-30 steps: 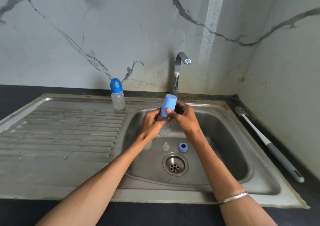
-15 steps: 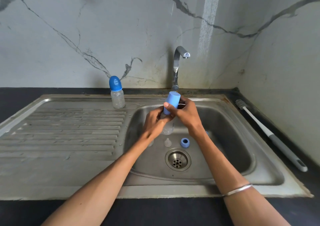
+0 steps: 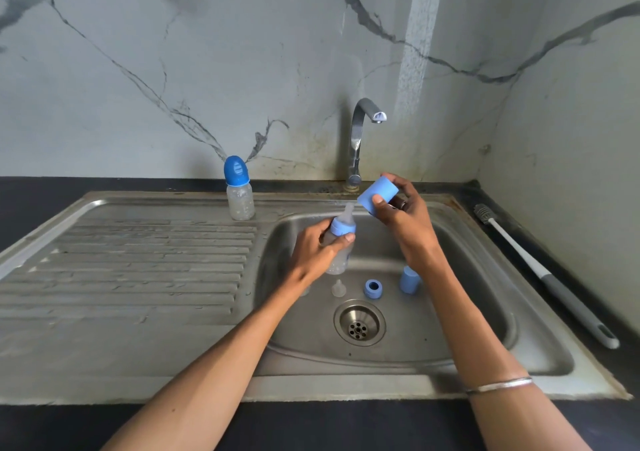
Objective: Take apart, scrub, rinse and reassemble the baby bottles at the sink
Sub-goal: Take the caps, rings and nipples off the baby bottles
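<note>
Left hand (image 3: 313,253) curled round a clear baby bottle (image 3: 341,242), held tilted over the sink basin (image 3: 485,298), blue collar and pale teat still fitted, teat tip pointing up and far. Right hand (image 3: 403,223) up and to the right of it, thumb and fingers pinching a light blue cap (image 3: 378,194) clear of the bottle, open end turned toward the teat. On the basin floor, far of the drain (image 3: 359,322): a loose clear teat (image 3: 338,288), a blue screw ring (image 3: 373,288) to its right, and a second light blue cap (image 3: 409,280) partly hidden behind the right wrist. On the far edge of the drainboard (image 3: 138,270), left: a second bottle (image 3: 239,189), upright, darker blue cap on. Tap (image 3: 360,139) at the far rim, centre. Along the right rim: a bottle brush (image 3: 540,274), bristles far, grey handle near. Thin metal bangle (image 3: 498,385) on the right forearm.
</note>
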Available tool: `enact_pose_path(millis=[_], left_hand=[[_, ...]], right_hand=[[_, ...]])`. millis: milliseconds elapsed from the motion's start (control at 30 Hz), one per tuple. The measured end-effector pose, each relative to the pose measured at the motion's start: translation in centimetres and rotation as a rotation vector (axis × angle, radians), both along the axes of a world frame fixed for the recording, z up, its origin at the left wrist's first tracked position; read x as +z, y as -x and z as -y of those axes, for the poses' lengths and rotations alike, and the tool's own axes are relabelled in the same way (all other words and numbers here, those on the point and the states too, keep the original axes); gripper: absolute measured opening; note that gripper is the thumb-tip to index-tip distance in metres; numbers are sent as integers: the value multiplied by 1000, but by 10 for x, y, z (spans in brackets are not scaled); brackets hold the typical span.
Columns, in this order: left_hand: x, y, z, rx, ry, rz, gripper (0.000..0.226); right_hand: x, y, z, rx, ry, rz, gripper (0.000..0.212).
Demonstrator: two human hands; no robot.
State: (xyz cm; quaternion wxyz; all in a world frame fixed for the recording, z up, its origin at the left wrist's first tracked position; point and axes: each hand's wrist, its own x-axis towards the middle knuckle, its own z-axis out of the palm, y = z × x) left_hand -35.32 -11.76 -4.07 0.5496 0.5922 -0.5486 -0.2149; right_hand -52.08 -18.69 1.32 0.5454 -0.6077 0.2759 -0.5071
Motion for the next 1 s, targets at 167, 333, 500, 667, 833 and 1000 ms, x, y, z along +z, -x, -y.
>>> enact_pose_path(millis=[167,333,500,667,833,1000], left_hand=[[-1,-1,1,12,-9,-11,21],[-4,-2,2,-6,-31,1,23],[-6,-3,2,-14,-45,10,21],[-9,-7,3,-31,-59,30,24],[-10,-11,4,-7,-56,55,30],[-10,-10,4,7,-63,128,27]], right_hand=[[0,21,10,-200,11,-190,44],[-3,40,24,-306,14,-584,48],[-14,50,30,-248,96,-945,54],[-39,56,47,-168,153,-1285,53],[-65,61,57,-58,148,-1599,47],[-77,62,54,88,101,-1796,46]])
